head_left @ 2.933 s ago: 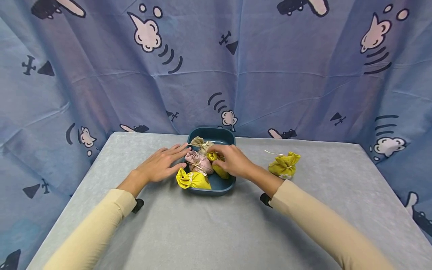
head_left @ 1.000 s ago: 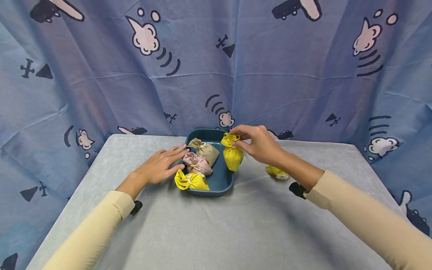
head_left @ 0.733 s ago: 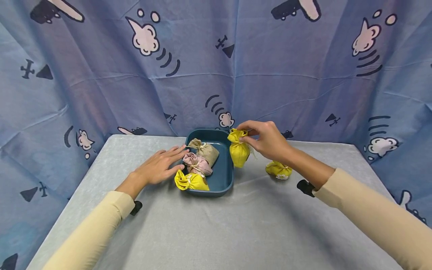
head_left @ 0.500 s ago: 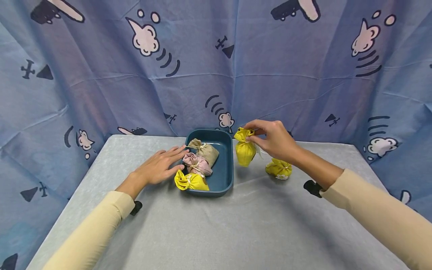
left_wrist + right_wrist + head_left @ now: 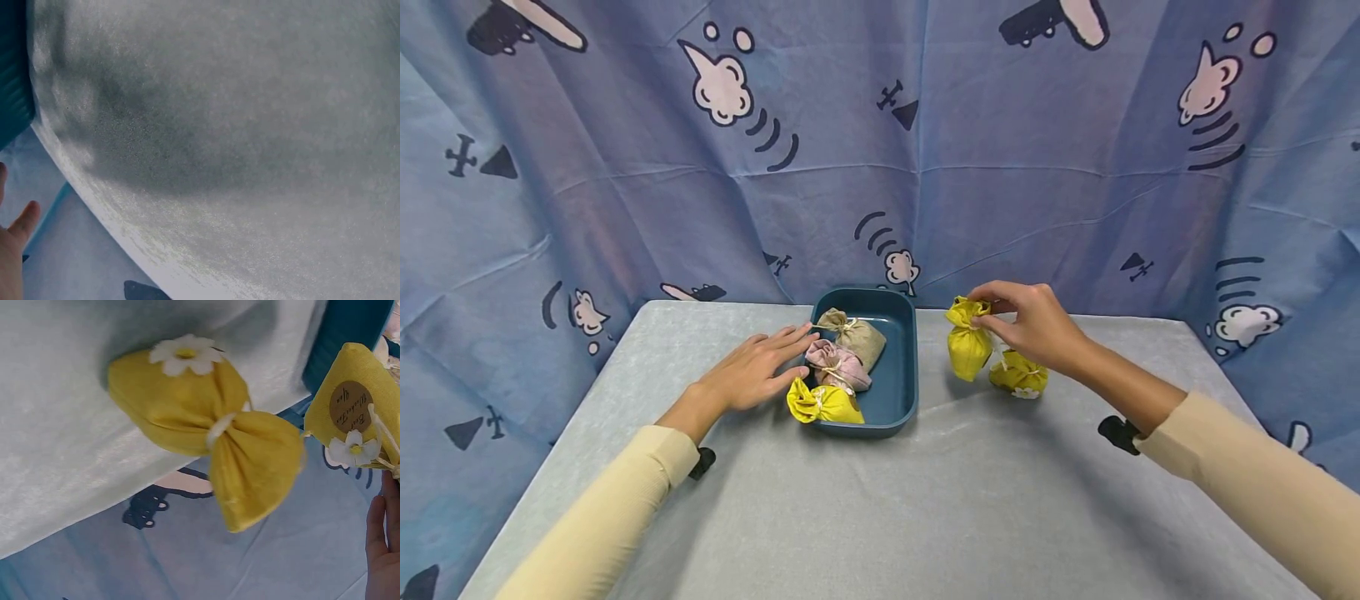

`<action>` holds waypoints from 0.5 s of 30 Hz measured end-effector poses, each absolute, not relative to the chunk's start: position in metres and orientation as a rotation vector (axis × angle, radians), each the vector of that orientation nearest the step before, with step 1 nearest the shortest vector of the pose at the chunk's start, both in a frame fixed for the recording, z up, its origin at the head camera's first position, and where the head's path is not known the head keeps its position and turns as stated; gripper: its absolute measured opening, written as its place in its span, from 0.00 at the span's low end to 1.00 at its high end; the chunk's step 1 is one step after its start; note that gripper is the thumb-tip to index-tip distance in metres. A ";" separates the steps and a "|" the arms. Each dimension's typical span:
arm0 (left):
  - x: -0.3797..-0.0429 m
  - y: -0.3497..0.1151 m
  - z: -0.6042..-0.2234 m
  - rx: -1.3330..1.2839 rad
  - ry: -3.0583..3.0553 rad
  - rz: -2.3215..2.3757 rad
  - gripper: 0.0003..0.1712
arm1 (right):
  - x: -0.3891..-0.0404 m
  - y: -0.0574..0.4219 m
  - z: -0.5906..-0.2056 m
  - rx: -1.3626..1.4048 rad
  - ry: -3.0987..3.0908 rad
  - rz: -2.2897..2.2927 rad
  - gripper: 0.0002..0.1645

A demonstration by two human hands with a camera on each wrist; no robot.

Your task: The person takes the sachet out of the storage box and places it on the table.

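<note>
A yellow pouch (image 5: pixel 967 350), pinched by the right hand (image 5: pixel 1033 325), has been carried from the tray (image 5: pixel 901 398) to centre-right (left hand (image 5: pixel 758 371) flat, fingers straight).

Head view looking down over the table (image 5: pixel 925 517), wrist views close, all sharing its grey surface.

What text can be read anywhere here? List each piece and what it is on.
Round brown paper tag on the yellow cloth pouch held by the right hand: cursive script, too blurred to read.
Blue patterned cloth backdrop: cartoon shapes only, no words.
Other pouches and the dark teal plastic tray: no readable text.
</note>
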State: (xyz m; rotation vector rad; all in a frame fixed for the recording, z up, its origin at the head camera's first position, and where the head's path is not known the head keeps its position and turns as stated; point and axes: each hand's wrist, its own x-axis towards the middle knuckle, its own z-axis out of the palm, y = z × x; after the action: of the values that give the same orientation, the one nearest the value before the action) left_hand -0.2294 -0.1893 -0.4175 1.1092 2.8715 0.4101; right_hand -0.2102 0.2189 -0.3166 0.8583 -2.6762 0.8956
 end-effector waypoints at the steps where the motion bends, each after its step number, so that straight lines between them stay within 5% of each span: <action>1: -0.229 -0.189 -0.417 1.109 2.871 0.411 0.35 | -0.210 0.220 -0.318 0.854 -2.682 0.891 0.15; 15: -0.229 -0.188 -0.417 1.088 2.872 0.438 0.34 | -0.208 0.233 -0.345 0.844 -2.713 0.949 0.17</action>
State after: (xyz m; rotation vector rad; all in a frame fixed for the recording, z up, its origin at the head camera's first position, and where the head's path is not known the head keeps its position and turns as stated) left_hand -0.2289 -0.1882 -0.4174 1.0882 2.8725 0.4382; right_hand -0.2084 0.2331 -0.3448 0.8441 -2.7130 0.9492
